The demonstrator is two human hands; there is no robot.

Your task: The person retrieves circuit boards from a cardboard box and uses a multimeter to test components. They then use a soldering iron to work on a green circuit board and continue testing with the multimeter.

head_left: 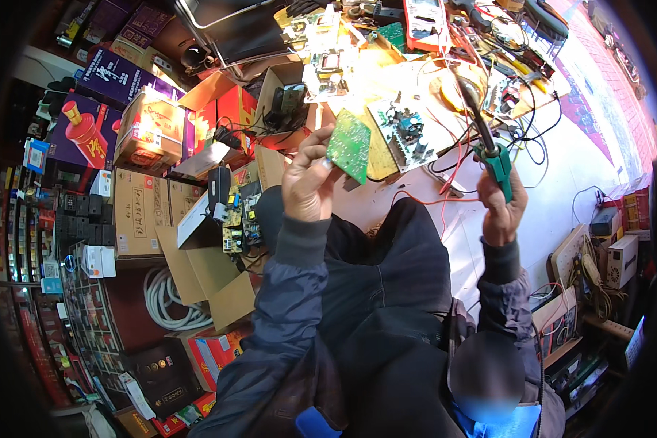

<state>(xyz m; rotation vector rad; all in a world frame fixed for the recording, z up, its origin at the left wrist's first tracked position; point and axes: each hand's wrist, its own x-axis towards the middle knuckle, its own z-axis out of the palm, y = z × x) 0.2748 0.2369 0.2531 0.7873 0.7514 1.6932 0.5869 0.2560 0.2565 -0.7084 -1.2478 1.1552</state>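
A small green circuit board (350, 146) is pinched by its left edge between the thumb and fingers of my left hand (308, 182). It is held up and tilted, with many small solder points on the side that shows. My right hand (505, 208) is wrapped round the green handle of a soldering iron (497, 166). Its long dark metal barrel points up and away over the bench, and its tip is well apart from the board. Beyond the held board, a larger circuit board (410, 131) with dense components lies at the bench's near edge.
On the sunlit bench are a red-framed multimeter (426, 25), more circuit boards (328, 69), pliers and tangled black and red cables (522, 135). To the left stand an open cardboard box (223, 281), a coil of grey cable (169, 303) and stacked cartons (140, 212). Equipment (623, 261) stands at right.
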